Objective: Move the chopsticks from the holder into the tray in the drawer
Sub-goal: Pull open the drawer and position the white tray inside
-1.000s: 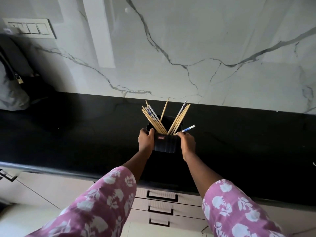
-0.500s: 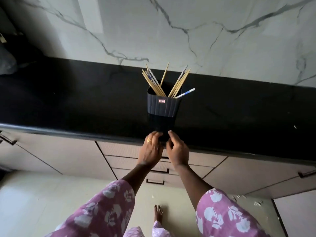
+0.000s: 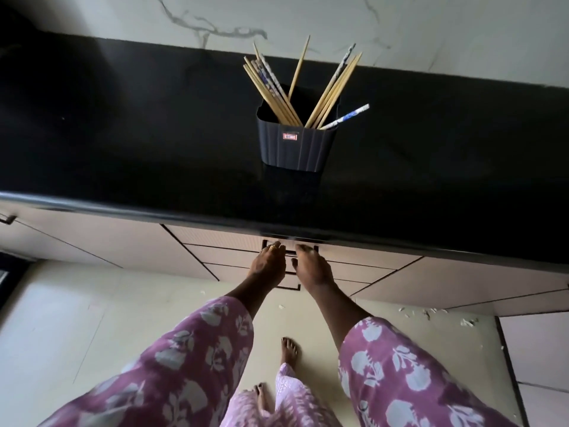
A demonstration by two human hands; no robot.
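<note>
Black counter [image 3: 123, 134], marble wall [image 3: 431, 26], cream floor [image 3: 92, 318], chopsticks [image 3: 275, 94] in holder [image 3: 294, 146], left hand [image 3: 268, 266], right hand [image 3: 312, 269] at top drawer [image 3: 215, 237], grip unclear

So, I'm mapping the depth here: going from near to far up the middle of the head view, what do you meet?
Foot → left hand and right hand, side by side → drawer front → countertop → holder with its chopsticks → marble wall.

holder [image 3: 295, 142] | small red label | text too blurred to read
</note>
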